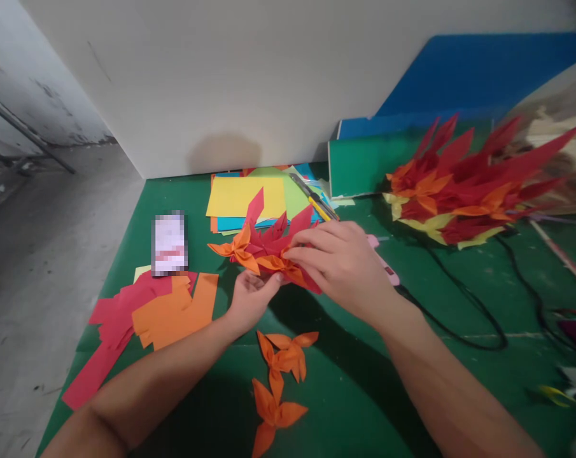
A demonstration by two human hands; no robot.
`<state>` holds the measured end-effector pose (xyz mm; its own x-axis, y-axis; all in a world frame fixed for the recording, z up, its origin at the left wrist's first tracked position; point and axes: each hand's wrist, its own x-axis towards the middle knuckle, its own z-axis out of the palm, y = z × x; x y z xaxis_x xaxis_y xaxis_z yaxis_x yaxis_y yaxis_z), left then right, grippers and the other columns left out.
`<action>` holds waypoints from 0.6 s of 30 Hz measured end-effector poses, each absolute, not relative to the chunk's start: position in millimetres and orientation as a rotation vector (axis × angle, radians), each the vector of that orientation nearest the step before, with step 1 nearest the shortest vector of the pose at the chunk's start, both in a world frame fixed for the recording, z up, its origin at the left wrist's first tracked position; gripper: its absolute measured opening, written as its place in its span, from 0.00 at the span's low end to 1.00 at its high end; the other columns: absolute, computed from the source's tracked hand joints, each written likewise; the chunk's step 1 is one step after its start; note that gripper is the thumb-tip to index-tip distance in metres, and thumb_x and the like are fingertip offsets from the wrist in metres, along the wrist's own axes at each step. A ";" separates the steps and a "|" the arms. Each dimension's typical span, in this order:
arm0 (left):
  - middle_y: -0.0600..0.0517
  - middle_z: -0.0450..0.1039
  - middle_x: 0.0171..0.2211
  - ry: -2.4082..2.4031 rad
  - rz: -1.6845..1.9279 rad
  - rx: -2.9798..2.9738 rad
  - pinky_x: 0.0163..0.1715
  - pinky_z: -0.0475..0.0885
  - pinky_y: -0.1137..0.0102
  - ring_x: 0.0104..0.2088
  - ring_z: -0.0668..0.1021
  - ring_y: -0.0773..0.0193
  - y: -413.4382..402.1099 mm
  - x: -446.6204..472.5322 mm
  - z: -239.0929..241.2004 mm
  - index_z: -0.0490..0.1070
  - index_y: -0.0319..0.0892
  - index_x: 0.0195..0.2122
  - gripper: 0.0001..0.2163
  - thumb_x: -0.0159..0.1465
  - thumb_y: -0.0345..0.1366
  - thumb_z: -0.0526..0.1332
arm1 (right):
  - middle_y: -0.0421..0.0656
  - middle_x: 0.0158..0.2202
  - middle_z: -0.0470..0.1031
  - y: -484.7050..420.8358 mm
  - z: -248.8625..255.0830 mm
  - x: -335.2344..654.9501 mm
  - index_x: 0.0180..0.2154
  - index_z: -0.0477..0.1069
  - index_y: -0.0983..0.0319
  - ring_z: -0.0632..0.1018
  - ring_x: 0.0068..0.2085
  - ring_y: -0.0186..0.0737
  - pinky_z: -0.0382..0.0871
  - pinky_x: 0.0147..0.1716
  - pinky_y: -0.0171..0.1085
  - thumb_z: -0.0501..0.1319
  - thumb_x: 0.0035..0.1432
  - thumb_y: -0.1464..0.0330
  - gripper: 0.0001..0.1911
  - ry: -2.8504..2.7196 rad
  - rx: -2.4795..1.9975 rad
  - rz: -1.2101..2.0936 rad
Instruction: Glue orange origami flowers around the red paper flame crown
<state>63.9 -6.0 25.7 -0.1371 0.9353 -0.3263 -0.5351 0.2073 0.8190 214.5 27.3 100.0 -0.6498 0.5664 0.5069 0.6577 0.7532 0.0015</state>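
Observation:
My left hand holds a red and orange folded paper flower from below, fingers curled under it. My right hand comes in from the right and pinches an orange petal of the same flower, fingers pressed together on the paper. The flower is held just above the green table. Two loose orange folded petals lie on the table in front of my hands.
Cut red and orange paper pieces lie at the left, beside a phone. A stack of coloured sheets with a utility knife sits behind. A large red-orange paper flower bunch and black cables are at the right.

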 end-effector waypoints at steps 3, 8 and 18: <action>0.54 0.78 0.23 1.012 1.359 0.559 0.34 0.77 0.73 0.25 0.78 0.69 -6.3 62.4 24.3 0.73 0.39 0.20 0.17 0.36 0.43 0.76 | 0.41 0.36 0.78 27.3 99.7 212.2 0.34 0.75 0.61 0.69 0.38 0.39 0.56 0.35 0.40 0.52 0.64 0.72 0.13 -2.498 -0.864 -0.285; 0.56 0.75 0.20 0.989 1.354 0.614 0.31 0.74 0.77 0.23 0.75 0.73 -6.5 61.5 25.7 0.73 0.39 0.19 0.16 0.37 0.42 0.76 | 0.41 0.37 0.78 29.9 99.8 214.3 0.34 0.75 0.62 0.70 0.39 0.39 0.57 0.37 0.40 0.50 0.66 0.71 0.15 -2.533 -0.785 -0.206; 0.53 0.76 0.24 0.971 1.272 0.637 0.35 0.76 0.70 0.27 0.77 0.66 -7.7 58.3 16.0 0.74 0.39 0.23 0.16 0.40 0.41 0.76 | 0.43 0.40 0.79 36.2 92.5 219.9 0.39 0.75 0.62 0.72 0.41 0.39 0.64 0.41 0.41 0.50 0.66 0.70 0.14 -2.644 -0.659 -0.149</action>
<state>58.3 -7.7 16.0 0.0067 0.9700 -0.2430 -0.4900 0.2150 0.8448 219.9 36.2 92.5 -0.8041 0.4265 0.4141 0.4704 0.8825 0.0045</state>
